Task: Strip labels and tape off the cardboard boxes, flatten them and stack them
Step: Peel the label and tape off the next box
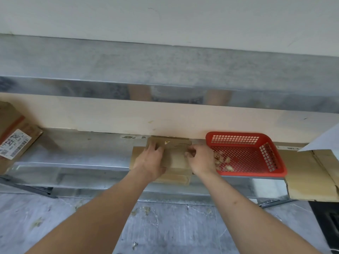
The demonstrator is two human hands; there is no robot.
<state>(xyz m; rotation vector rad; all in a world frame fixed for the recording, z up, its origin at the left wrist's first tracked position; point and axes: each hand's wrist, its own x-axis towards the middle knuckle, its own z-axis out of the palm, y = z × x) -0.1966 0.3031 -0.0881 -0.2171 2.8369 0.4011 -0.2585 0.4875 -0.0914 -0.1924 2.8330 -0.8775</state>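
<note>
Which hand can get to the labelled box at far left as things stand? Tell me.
Probably the left hand, though not at once: it presses on the small cardboard box in the middle. The labelled box sits far to its left, with bare metal shelf between and nothing visible blocking the way.

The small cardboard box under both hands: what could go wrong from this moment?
1. The small cardboard box overhangs the metal shelf edge; pressing from the left hand might tip it off.
2. Scraps picked by the right hand may miss the red basket; bits already lie on the floor.
</note>
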